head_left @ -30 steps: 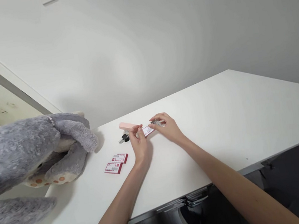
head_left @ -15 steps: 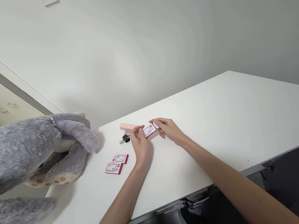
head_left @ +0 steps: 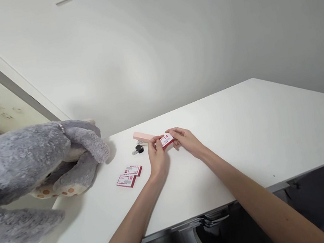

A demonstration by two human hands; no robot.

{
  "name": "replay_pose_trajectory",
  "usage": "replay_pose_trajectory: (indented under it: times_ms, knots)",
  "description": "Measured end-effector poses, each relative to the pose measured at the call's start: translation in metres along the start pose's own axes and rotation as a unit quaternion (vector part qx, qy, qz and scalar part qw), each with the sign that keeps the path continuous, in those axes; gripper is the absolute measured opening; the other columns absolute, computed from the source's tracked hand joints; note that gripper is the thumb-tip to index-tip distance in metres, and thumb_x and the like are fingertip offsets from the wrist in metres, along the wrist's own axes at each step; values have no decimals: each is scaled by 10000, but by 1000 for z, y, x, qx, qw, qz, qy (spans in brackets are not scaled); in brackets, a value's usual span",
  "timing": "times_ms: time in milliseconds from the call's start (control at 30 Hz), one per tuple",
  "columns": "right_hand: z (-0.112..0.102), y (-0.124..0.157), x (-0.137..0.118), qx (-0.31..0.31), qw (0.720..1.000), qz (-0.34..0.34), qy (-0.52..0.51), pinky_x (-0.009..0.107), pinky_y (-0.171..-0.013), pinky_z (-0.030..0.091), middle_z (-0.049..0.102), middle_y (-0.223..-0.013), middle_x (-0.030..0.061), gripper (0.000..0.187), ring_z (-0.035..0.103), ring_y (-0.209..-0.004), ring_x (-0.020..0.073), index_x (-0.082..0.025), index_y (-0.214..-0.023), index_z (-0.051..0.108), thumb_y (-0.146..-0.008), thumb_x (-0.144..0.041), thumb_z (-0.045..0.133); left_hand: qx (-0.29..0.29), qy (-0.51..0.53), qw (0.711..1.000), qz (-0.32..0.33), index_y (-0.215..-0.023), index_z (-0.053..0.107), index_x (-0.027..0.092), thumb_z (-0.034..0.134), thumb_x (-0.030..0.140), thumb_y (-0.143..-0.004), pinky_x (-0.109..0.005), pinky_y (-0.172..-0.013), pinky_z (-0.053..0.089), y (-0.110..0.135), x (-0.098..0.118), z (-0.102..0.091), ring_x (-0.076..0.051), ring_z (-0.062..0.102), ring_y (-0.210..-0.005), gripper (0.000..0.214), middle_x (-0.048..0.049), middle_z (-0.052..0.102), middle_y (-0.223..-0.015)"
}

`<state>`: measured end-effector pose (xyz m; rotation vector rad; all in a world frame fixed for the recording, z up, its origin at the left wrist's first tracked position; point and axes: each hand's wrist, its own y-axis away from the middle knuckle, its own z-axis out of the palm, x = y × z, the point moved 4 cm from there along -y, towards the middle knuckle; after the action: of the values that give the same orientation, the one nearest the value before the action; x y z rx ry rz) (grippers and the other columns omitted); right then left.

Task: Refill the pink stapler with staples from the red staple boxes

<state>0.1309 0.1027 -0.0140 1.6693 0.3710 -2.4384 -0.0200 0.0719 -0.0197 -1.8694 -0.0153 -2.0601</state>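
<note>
My left hand [head_left: 156,154] is closed around the left end of a small red-and-white cardboard box [head_left: 167,140], thumb on its printed top face. At the box's other end, the fingers of my right hand [head_left: 185,139] pinch the edge and cover it. The box is tilted slightly above the table. Two similar red-and-white boxes [head_left: 125,180] lie flat to the left, one touching the other. Just beyond my left hand are a key with a black head [head_left: 138,149] and a long pink object [head_left: 142,136], partly hidden by that hand.
A large grey plush toy [head_left: 25,166] takes up the left end of the white table [head_left: 231,135]. Behind the table stands a plain pale wall [head_left: 169,47]. Dark space and metal parts [head_left: 210,222] show below the front edge.
My right hand has moved closer to my left along the box, and the pale end piece that showed by its fingers is now out of sight. The view has shifted slightly.
</note>
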Motion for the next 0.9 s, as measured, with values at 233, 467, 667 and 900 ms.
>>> replay_pose_trajectory:
  times_ms: [233, 467, 667, 900]
  knots:
    - [5, 4, -3, -38, 999, -12, 26, 290, -591, 499, 622, -828, -28, 582, 559, -636, 117, -222, -1263, 740, -798, -543, 879, 53, 51, 995, -71, -1063, 633, 232, 621, 291, -1009, -406, -1080, 529, -3, 3, -2, -209, 704, -1156, 81, -82, 721, -1224]
    - [-2, 2, -3, 9, 1000, 1, -11, 274, -592, 446, 608, -767, -31, 583, 510, -640, 109, -189, -1248, 759, -790, -525, 889, 36, 86, 992, -90, -1075, 609, 214, 629, 252, -998, -408, -1059, 554, -2, 8, 0, -197, 724, -1109, 89, -101, 721, -1247]
    - [0, 6, -8, -1, 999, 19, -34, 254, -595, 479, 617, -824, -17, 552, 525, -683, 109, -219, -1238, 756, -807, -541, 879, 38, 43, 996, -67, -1079, 621, 221, 616, 296, -1002, -423, -1056, 553, -3, 8, -1, -209, 716, -1114, 109, -100, 724, -1233]
    - [1, 3, 0, -18, 1000, 18, -11, 281, -554, 520, 601, -783, -15, 491, 520, -609, 117, -243, -1218, 750, -887, -605, 774, 9, -41, 999, 12, -1080, 660, 220, 564, 320, -1030, -395, -1005, 551, 3, 21, 2, -223, 684, -1119, 147, -94, 702, -1193]
